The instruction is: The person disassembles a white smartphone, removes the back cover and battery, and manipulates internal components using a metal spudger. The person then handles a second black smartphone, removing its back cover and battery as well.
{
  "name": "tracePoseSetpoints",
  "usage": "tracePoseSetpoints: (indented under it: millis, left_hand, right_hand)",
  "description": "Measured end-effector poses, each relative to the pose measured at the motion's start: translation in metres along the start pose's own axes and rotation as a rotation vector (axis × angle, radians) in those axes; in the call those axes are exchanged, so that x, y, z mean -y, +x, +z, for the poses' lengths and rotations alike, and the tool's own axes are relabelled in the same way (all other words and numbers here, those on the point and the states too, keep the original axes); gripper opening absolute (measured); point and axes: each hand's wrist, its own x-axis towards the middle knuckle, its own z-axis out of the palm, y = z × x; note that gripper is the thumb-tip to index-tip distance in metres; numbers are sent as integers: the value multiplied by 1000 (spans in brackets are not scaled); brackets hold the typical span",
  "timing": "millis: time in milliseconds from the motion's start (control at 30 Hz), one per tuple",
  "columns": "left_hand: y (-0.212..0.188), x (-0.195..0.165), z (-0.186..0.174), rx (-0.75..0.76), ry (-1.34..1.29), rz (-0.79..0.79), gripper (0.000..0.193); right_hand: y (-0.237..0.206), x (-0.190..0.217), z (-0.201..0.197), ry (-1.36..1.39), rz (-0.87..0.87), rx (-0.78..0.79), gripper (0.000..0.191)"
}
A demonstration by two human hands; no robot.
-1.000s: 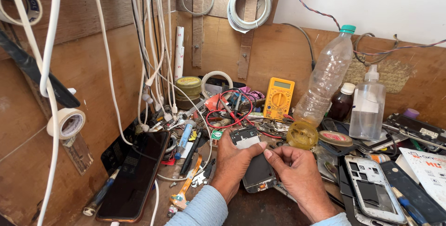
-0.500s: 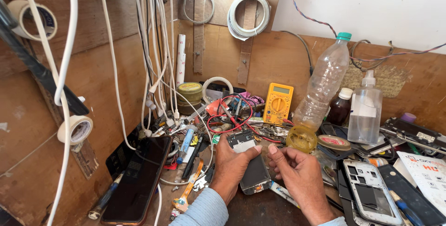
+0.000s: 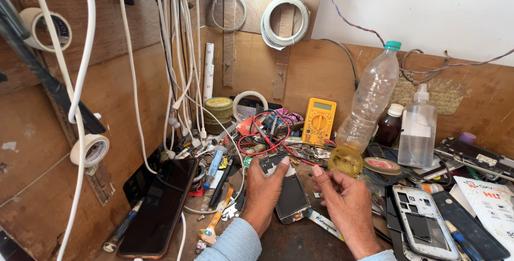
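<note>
Right up close, the person's left hand [image 3: 262, 191] is curled around the top end of a small dismantled phone [image 3: 289, 194], thumb up near a dark module at its upper edge, so that hand has a proper hold on it. The phone sits low on the brown bench [image 3: 300, 242], between both hands, screen side looking dark grey. The right hand [image 3: 342, 199] is just beside it with fingers loosely bent and half open; can't tell if it's pinching anything tiny, nothing obvious in it.

Near the bottom left a black smartphone [image 3: 158, 207] lies flat, glossy, next to a dark pen-shaped tool [image 3: 123, 229]. An orange-handled tool [image 3: 214, 223] lies between that and the left hand. On the right there's a white phone back frame [image 3: 420, 221] with cut-outs, and past it a white paper package [image 3: 490, 202] with red and black printing at the edge of the view.

Mid bench: a tangle of red and black probe leads [image 3: 265, 132], a round yellow-tinted plastic lid [image 3: 345, 160], a flat tin with a red label [image 3: 381, 165].

Further back, a yellow multimeter [image 3: 318, 121] leans on the wooden wall, beside a tall clear plastic bottle [image 3: 372, 97] with a green cap. Then a little brown bottle [image 3: 390, 126] with a white cap and a clear dispenser bottle [image 3: 417, 129] with a white label. A stubby round tin [image 3: 218, 110] with a yellowish lid stands to the left.

On the wall, white cables [image 3: 176, 41] hang down, with rolls of tape [image 3: 90, 150] on the left panel and a white coil [image 3: 286, 21] up top.
</note>
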Motion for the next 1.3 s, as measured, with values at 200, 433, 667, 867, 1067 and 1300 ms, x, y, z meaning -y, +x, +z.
tracePoseSetpoints:
  millis: [200, 433, 667, 867, 1067, 1300]
  left_hand:
    - [2, 4, -2, 7, 29, 17, 50]
    - [12, 10, -4, -36, 156, 62, 45]
    - [16, -14, -26, -143, 248, 142, 37]
    - [-7, -34, -48, -285, 412, 96, 29]
    - [-17, -33, -52, -272, 375, 65, 30]
    - [-18, -25, -54, -200, 314, -2, 29]
  right_hand:
    - [-2, 1, -4, -9, 28, -21, 45]
    - [-1, 1, -6, -31, 24, -63, 45]
    - [3, -2, -12, -144, -26, -13, 39]
    - [-3, 12, -20, -377, -299, 195, 35]
    - [-8, 23, -28, -516, -211, 394, 40]
    - [-6, 23, -33, -658, -209, 243, 32]
